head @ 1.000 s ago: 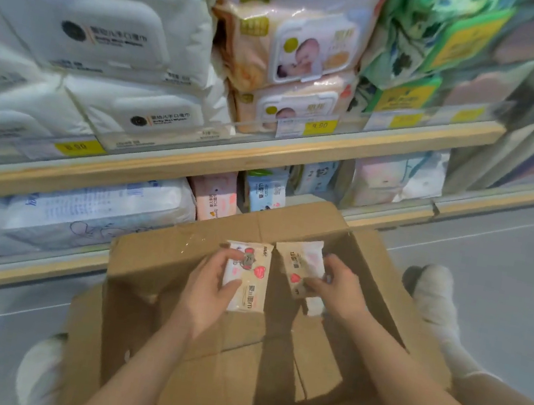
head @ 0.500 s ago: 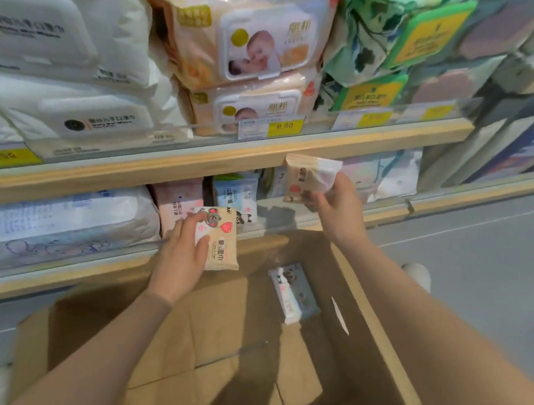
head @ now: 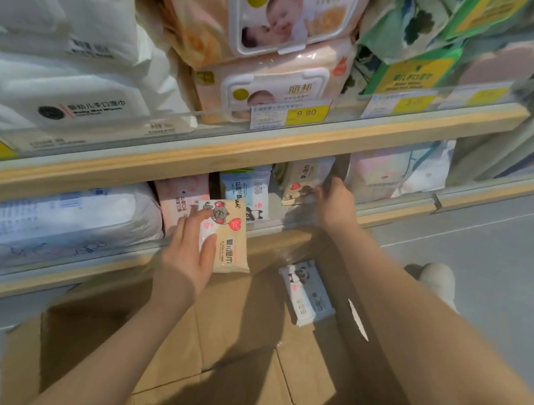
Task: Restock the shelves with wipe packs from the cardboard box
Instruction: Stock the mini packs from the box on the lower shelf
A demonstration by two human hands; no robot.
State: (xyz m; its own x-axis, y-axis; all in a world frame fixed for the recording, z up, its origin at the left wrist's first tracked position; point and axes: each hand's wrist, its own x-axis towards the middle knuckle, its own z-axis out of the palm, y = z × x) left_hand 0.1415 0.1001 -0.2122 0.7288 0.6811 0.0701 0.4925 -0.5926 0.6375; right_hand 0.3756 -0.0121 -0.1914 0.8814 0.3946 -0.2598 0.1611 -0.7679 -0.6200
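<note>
My left hand (head: 187, 260) grips a small beige wipe pack (head: 227, 236) with a bear and a red heart, held in front of the lower shelf's rail above the open cardboard box (head: 236, 353). My right hand (head: 333, 202) reaches into the lower shelf and pinches a second beige wipe pack (head: 301, 181), which stands upright there beside a blue panda pack (head: 248, 192). A pink pack (head: 180, 196) stands left of that. One blue panda pack (head: 305, 293) lies against the box's far inner wall.
Large white wipe packs (head: 59, 32), peach baby-picture packs (head: 270, 29) and green packs (head: 419, 34) fill the upper shelf behind a wooden rail (head: 232, 148) with yellow price tags. A big pale blue pack (head: 49, 214) lies lower left. Grey floor (head: 510, 256) and a white shoe (head: 437, 280) are at right.
Both hands rose from the box to the lower shelf with their packs. My right hand pushed its pack in onto the shelf; my left hand's pack moved up near the rail.
</note>
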